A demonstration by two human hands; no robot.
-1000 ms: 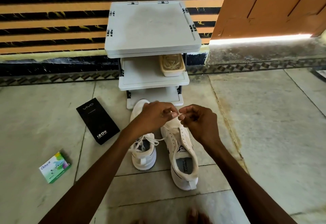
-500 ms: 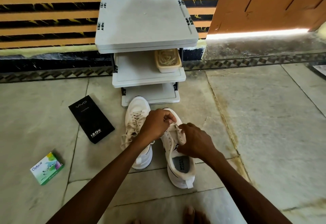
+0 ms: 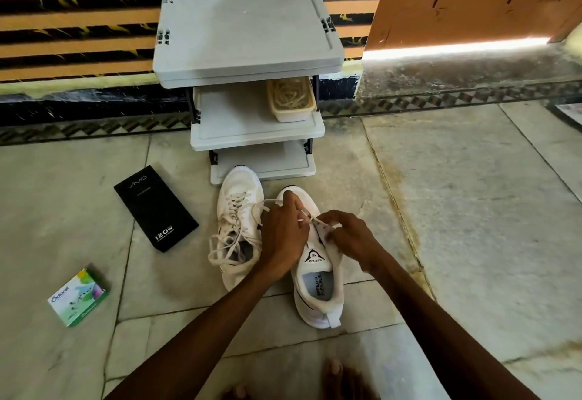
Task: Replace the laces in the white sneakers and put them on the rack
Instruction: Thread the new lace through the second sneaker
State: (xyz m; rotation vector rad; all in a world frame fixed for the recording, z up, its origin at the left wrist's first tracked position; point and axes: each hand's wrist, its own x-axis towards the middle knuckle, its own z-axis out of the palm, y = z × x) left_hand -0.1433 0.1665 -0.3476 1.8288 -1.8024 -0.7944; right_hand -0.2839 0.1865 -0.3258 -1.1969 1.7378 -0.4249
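**A:** Landmark?

**B:** Grey plastic three-tier shoe rack [image 3: 248, 27], standing on the pale stone tile floor [image 3: 472, 210] against the striped wall.

**A:** The shoes?

**B:** Both are on the floor just in front of the rack's bottom shelf. The laced white sneaker [image 3: 241, 185] has its toe touching the rack. The open white sneaker [image 3: 318, 286] lies beside it, with both hands over its front.

**A:** Around them?

**B:** A black rectangular cardboard box [image 3: 156, 209] lies in front of the rack, off to one side. A beige plastic tub of laces [image 3: 291, 97] sits on the rack's middle shelf. A small green carton [image 3: 78, 297] lies farthest from the rack.

**A:** Hands?

**B:** The left hand [image 3: 283, 232] has its fingers curled, pinching the white lace [image 3: 271, 201]. The right hand [image 3: 346, 235] also has its fingers curled and pinches the same lace. The left forearm hides the laced sneaker's heel.
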